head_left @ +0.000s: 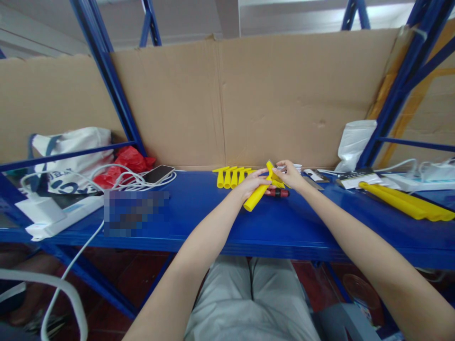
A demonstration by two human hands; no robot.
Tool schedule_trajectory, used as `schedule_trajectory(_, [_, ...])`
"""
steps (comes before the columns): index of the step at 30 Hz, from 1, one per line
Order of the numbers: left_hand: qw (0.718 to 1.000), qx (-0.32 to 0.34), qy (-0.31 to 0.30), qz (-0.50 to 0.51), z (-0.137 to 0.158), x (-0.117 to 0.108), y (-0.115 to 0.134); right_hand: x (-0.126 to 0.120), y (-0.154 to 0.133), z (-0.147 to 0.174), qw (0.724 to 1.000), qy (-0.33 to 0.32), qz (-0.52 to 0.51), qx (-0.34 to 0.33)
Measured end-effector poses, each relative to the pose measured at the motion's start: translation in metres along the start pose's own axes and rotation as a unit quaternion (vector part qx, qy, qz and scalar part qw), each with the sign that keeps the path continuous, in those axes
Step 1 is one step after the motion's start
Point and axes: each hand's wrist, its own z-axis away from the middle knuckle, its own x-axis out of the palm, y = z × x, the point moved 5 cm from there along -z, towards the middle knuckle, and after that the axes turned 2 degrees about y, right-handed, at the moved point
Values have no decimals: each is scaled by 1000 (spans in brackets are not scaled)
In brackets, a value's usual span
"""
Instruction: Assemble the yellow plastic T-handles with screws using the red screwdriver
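Note:
My left hand is wrapped around a yellow tool with a tubular handle, its round end tilted down toward me. At the tool's far end, the fingers of my right hand are closed on its narrower head; my fingers partly hide that part. Just below my hands lies a red and black screwdriver-like handle, partly covered. To the left, several similar yellow tools stand in a row on the blue tabletop. More yellow pieces partly show beneath my right hand.
Several long yellow tubes lie at the right, near packaged items and a white power strip. Leftward are a phone, coiled white cables, a red bag and a power strip. Cardboard walls the back.

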Motion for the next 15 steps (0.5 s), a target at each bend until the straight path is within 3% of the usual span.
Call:
schedule_trajectory(3, [999, 8, 26, 19, 0, -2, 3, -4, -5, 0, 996, -16, 74, -51])
schedule_trajectory(6, [996, 19, 74, 39, -2, -9, 4, -5, -12, 3, 979, -104, 147, -97])
schedule_trajectory(11, [986, 8, 157, 48, -6, -24, 3, -6, -6, 14, 936, -313, 156, -30])
schedule_trajectory(15, [983, 9, 179, 49, -9, -31, 0, -3, 1, 22, 898, -412, 150, -27])
